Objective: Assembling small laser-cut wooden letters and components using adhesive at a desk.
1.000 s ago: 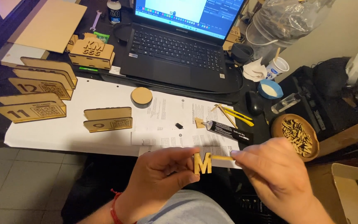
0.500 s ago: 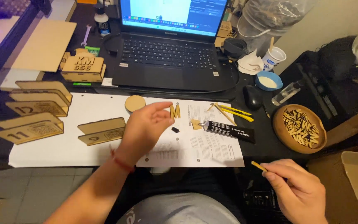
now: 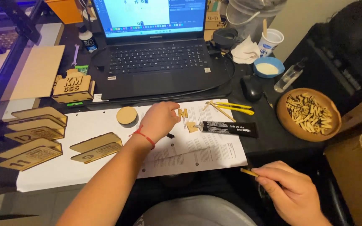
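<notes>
Left hand (image 3: 161,119) at wooden letter (image 3: 183,113), right hand (image 3: 292,192) pinching stick (image 3: 249,172).

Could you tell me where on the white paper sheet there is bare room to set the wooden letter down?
Bare paper lies below the folded wooden piece, and more below the glue tube. Around the letter at the left hand it is crowded: wooden disc, tube, yellow knife.

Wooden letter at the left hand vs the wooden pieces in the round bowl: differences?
The wooden letter lies alone, flat on the white paper by the left hand; the wooden pieces sit heaped in the round bowl. The letter reads clearly as one shape; the pieces overlap. Both are light wood.
</notes>
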